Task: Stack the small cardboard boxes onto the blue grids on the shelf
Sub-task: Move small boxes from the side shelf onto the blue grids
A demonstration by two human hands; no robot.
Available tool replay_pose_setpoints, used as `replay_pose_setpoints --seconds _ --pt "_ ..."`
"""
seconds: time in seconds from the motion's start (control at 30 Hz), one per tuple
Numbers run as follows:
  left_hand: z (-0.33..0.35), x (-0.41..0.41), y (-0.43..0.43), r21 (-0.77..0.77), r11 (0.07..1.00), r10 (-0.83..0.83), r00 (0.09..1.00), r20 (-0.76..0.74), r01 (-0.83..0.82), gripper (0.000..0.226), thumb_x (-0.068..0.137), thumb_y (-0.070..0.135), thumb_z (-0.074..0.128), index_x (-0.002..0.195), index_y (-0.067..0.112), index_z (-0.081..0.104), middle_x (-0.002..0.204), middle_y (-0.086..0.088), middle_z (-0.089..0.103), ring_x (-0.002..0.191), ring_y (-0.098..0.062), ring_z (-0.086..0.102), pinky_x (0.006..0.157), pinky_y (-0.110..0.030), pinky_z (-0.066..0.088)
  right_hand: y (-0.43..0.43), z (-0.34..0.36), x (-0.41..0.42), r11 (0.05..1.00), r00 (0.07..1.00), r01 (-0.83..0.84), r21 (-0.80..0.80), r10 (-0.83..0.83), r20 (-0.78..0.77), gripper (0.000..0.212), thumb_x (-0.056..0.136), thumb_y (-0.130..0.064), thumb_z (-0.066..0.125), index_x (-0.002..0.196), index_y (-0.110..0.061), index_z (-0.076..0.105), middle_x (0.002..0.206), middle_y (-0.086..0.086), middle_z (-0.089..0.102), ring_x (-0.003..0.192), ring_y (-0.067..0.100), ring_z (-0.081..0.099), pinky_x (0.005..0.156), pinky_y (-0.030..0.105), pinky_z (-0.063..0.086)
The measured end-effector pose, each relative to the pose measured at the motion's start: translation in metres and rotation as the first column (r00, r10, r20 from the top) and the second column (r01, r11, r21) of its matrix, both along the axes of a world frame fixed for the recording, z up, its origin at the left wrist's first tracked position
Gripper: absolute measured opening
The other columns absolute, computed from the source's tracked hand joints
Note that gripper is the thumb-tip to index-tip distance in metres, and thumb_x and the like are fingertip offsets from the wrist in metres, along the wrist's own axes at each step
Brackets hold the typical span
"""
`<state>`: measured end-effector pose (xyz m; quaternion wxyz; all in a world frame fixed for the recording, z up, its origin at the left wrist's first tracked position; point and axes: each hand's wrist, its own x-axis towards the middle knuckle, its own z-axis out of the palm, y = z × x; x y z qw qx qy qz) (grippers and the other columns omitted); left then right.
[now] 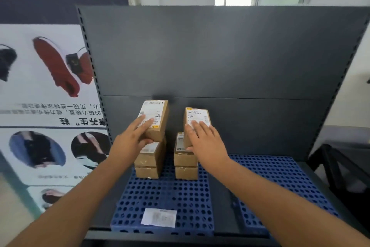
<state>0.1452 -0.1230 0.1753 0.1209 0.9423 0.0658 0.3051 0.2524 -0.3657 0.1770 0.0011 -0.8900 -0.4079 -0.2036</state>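
Note:
Two stacks of small cardboard boxes stand on the left blue grid [166, 192] on the dark shelf. My left hand [131, 138] grips the top box of the left stack [157, 118], fingers on its white label, thumb under its near end. That box sits tilted over the lower left boxes [149, 163]. My right hand [206, 140] grips the top box of the right stack [197, 117], fingers spread on its label. Beneath it are the lower right boxes [185, 163]. A second blue grid [280, 178] lies to the right, bare.
A loose white paper label [159, 217] lies on the left grid's front part. The dark grey back panel [220, 56] rises behind the stacks. A poster with shoes [46, 86] stands left of the shelf. A dark piece of furniture [344, 174] stands at the right.

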Motion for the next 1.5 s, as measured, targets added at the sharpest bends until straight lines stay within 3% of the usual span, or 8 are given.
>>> replay_pose_setpoints --seconds 0.33,0.47,0.77,1.03,1.2,1.33,1.5 --pt "-0.037 0.018 0.041 -0.134 0.991 -0.024 0.987 -0.160 0.003 0.069 0.086 0.032 0.072 0.147 0.036 0.039 0.159 0.006 0.030 0.134 -0.021 0.045 0.100 -0.043 0.046 0.054 -0.023 0.019 0.998 0.996 0.018 -0.057 -0.023 -0.092 0.071 0.099 -0.042 0.044 0.153 -0.021 0.003 0.162 0.010 0.010 0.148 0.031 0.005 0.118 0.050 0.009" --pt "-0.046 0.019 0.043 -0.110 0.994 -0.043 0.982 -0.182 0.023 0.070 0.085 0.034 0.073 0.146 0.038 0.040 0.158 0.009 0.030 0.129 -0.021 0.050 0.094 -0.042 0.051 0.061 -0.031 0.021 0.997 0.994 0.016 -0.079 -0.024 -0.105 0.070 0.099 -0.042 0.044 0.153 -0.023 0.003 0.162 0.009 0.011 0.148 0.030 0.006 0.118 0.049 0.008" --pt "-0.050 0.015 0.049 -0.133 0.990 -0.075 0.976 -0.206 0.048 0.075 0.085 0.037 0.072 0.149 0.039 0.034 0.159 0.009 0.028 0.136 -0.017 0.042 0.097 -0.043 0.049 0.055 -0.029 0.018 0.998 0.991 0.002 -0.055 -0.010 -0.132 0.073 0.096 -0.043 0.049 0.153 -0.025 0.005 0.161 0.006 0.015 0.147 0.027 0.010 0.118 0.049 0.013" --pt "-0.044 0.011 0.045 -0.108 0.993 -0.060 0.979 -0.195 0.040 0.080 0.081 0.045 0.073 0.150 0.037 0.033 0.158 0.007 0.031 0.132 -0.020 0.047 0.094 -0.044 0.051 0.050 -0.024 0.007 0.999 0.993 0.012 -0.040 -0.016 -0.118 0.079 0.094 -0.050 0.050 0.152 -0.026 0.003 0.161 0.005 0.014 0.147 0.029 0.008 0.118 0.051 0.011" --pt "-0.035 0.010 0.035 0.032 0.999 0.035 0.988 -0.152 -0.030 0.087 0.075 0.075 0.049 0.149 0.030 0.037 0.156 0.001 0.036 0.145 -0.034 0.026 0.110 -0.062 0.026 0.037 -0.018 0.000 1.000 0.994 0.015 -0.005 -0.016 -0.112 0.077 0.093 -0.055 0.046 0.153 -0.026 0.007 0.161 0.004 0.015 0.148 0.027 0.008 0.119 0.050 0.010" --pt "-0.015 0.019 0.004 0.152 0.988 -0.025 1.000 -0.005 0.026 0.086 0.080 0.080 0.033 0.139 0.021 0.051 0.144 -0.007 0.052 0.139 -0.039 0.034 0.107 -0.065 0.029 0.013 -0.012 -0.004 0.999 0.994 0.034 0.024 -0.031 -0.102 0.077 0.093 -0.060 0.042 0.152 -0.025 0.008 0.160 0.005 0.017 0.147 0.028 0.011 0.119 0.050 0.012" --pt "0.005 0.034 -0.051 0.199 0.973 -0.124 0.992 0.007 0.120 0.089 0.082 0.083 0.022 0.139 0.022 0.053 0.141 -0.007 0.055 0.137 -0.037 0.038 0.109 -0.061 0.030 -0.038 -0.004 -0.007 0.993 0.994 0.082 0.086 -0.075 -0.085 0.077 0.091 -0.061 0.044 0.152 -0.025 0.012 0.160 0.004 0.020 0.146 0.028 0.013 0.118 0.049 0.015"
